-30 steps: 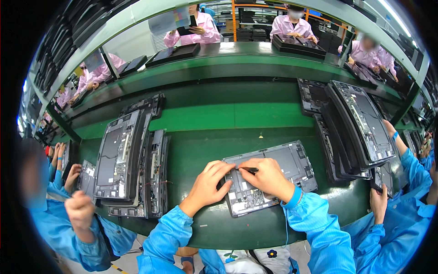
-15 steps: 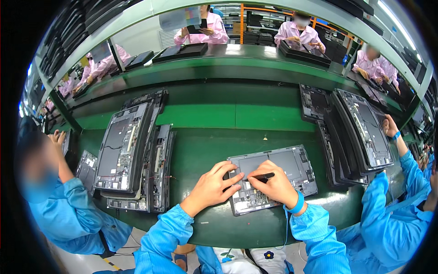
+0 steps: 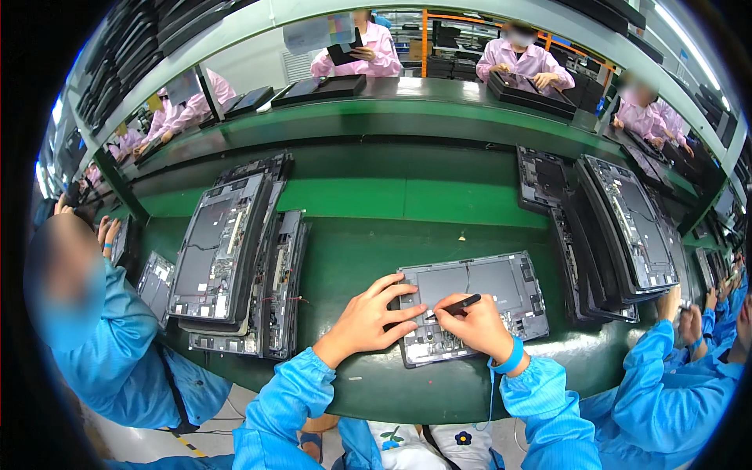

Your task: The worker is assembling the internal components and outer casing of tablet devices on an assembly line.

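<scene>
An opened tablet-like device [image 3: 501, 286] lies flat in front of me, its dark battery plates, cable and circuit boards bare. My left hand [image 3: 372, 317] rests with spread fingers over the device's left edge, fingertips touching its surface. In a pinch, my right hand [image 3: 479, 325] holds a slim black pen-shaped tool [image 3: 460, 304]. The tool slants down to the left, its lower end by the boards next to my left fingertips. What its tip touches is too small to tell. A blue band [image 3: 511, 356] with a cord circles my right wrist.
Stacks of similar opened devices stand left [image 3: 215, 251] and right [image 3: 623, 227] on the green table [image 3: 376, 243]. A raised green shelf [image 3: 392, 110] runs across the back. Co-workers in blue sleeves [image 3: 117, 329] sit on both sides; people in pink work beyond the shelf.
The view has shifted slightly. My right hand has turned a little, and the tool now stands steeper. My left hand keeps its place on the device.
</scene>
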`<state>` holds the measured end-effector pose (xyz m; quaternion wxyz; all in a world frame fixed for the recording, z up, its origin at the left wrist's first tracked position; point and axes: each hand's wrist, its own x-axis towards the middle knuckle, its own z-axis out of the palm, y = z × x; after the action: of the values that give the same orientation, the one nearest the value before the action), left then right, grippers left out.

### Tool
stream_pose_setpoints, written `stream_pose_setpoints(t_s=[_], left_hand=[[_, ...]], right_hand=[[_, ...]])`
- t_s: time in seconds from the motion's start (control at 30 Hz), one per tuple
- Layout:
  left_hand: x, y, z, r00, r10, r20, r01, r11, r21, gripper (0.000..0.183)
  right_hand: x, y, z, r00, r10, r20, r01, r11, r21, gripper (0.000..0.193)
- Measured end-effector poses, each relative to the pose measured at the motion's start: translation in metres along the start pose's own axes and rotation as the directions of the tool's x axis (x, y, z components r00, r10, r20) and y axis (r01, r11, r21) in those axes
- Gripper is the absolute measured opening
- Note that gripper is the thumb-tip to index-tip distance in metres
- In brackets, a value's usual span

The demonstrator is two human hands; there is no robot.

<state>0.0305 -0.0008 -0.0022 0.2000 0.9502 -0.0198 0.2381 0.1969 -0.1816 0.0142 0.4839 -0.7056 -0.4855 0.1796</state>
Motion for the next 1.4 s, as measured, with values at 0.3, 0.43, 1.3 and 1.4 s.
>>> stream_pose_setpoints(t_s=[0.3,0.43,1.3,1.4], left_hand=[[0.0001,0.0011,-0.0059,0.996,0.085,0.041,-0.089,0.99,0.106,0.03],[0.0041,0.0016,-0.0066,0.997,0.056,0.051,-0.059,0.996,0.067,0.031],[0.0013,-0.0023,-0.0001,0.994,0.106,-0.017,-0.104,0.99,0.095,0.032],[0.0027,0.0043,-0.0066,0.99,0.138,-0.022,-0.133,0.976,0.172,0.033]], right_hand=[[-0.0032,0.0031,0.0022,1.0,0.0,0.029,-0.002,0.997,0.074,0.014],[-0.0013,0.0062,0.0009,0.999,-0.009,0.034,0.005,0.994,0.108,0.015],[-0.0013,0.0049,0.0037,0.954,-0.299,-0.011,0.298,0.954,-0.037,0.009],[-0.0071,0.0005,-0.0022,0.941,-0.339,0.012,0.339,0.939,-0.051,0.008]])
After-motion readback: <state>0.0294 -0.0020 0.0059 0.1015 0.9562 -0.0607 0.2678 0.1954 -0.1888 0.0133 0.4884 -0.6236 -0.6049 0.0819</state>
